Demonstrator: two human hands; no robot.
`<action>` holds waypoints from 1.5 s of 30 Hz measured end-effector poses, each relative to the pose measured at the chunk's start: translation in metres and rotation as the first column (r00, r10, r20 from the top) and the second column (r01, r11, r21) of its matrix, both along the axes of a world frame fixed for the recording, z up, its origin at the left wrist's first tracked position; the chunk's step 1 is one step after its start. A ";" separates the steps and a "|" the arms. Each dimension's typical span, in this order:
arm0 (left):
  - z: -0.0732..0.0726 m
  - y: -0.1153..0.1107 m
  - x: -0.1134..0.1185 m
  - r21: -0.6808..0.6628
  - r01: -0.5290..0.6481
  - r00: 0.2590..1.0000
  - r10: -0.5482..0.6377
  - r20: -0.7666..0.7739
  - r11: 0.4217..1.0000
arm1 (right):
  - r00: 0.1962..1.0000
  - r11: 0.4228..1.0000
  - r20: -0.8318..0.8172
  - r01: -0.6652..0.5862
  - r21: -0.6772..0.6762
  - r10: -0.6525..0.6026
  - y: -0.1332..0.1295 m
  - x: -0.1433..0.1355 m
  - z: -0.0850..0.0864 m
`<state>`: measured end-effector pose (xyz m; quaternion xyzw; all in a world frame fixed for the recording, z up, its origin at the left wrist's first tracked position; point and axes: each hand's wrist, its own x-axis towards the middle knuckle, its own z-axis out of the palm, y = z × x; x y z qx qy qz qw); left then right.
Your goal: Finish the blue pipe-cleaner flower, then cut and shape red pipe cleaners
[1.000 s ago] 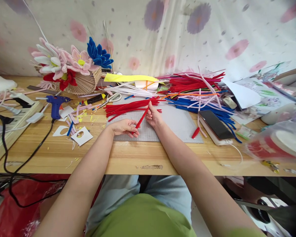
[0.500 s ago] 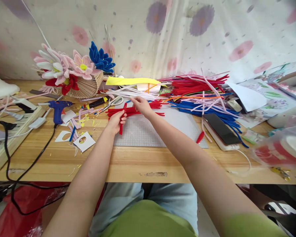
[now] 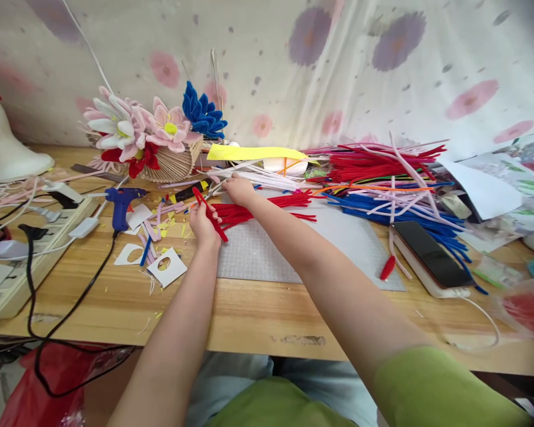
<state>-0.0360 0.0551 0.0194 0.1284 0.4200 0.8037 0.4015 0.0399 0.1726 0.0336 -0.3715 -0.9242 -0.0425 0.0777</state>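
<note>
Head view. Directions are taken from the centre of the grey cutting mat (image 3: 253,255), with 12 o'clock toward the curtain (image 3: 267,71).

The left hand (image 3: 204,225) is between 9 and 10 o'clock, at the mat's edge. Its fingers are closed around a red fuzzy strip (image 3: 219,230), which is tilted, its upper end pointing toward 11 o'clock and its lower end toward 5.

The right hand (image 3: 240,191) is between 10 and 11 o'clock, its fingers curled at the scissors (image 3: 215,189), which are partly hidden. Whether the fingers are clenched on the handles cannot be told.

A bundle of red stems (image 3: 276,206) lies at 11 o'clock, partly on the mat and passing beneath the right forearm. A small red petal (image 3: 387,268) lies between 3 and 4 o'clock, near the mat's corner.

Further out, blue stems (image 3: 400,212) lie at 2 o'clock, and a phone (image 3: 431,255) rests on a white block at 3. Two white cards with cut-out holes (image 3: 175,273) lie between 8 and 9. A blue glue gun (image 3: 120,207) stands between 9 and 10.
</note>
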 end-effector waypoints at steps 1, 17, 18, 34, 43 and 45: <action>-0.001 -0.001 0.001 0.018 -0.005 0.999 0.006 -0.045 1.000 | 1.000 1.000 -0.031 -0.001 0.003 0.001 0.003 0.001 0.003; 0.003 -0.010 0.011 0.123 -0.094 0.967 0.119 -0.223 0.988 | 0.726 0.727 -0.655 -0.332 -0.601 -0.210 -0.003 0.092 0.061; 0.006 -0.010 0.011 0.097 -0.062 0.984 0.077 -0.162 0.993 | 0.662 0.681 -0.709 -0.404 -0.611 -0.243 -0.011 0.102 0.059; 0.004 -0.047 0.053 -0.067 0.668 0.741 -0.671 -0.034 0.741 | 0.550 0.551 -0.727 -0.486 -0.678 -0.410 -0.133 0.189 0.006; -0.011 -0.040 0.048 -0.103 0.616 0.765 -0.624 -0.160 0.781 | 0.609 0.855 -0.767 -0.274 -0.441 -0.200 -0.148 0.145 -0.016; -0.012 -0.039 0.048 -0.110 0.616 0.766 -0.625 -0.147 0.780 | 0.621 0.922 -0.771 -0.205 -0.329 -0.137 -0.148 0.143 -0.021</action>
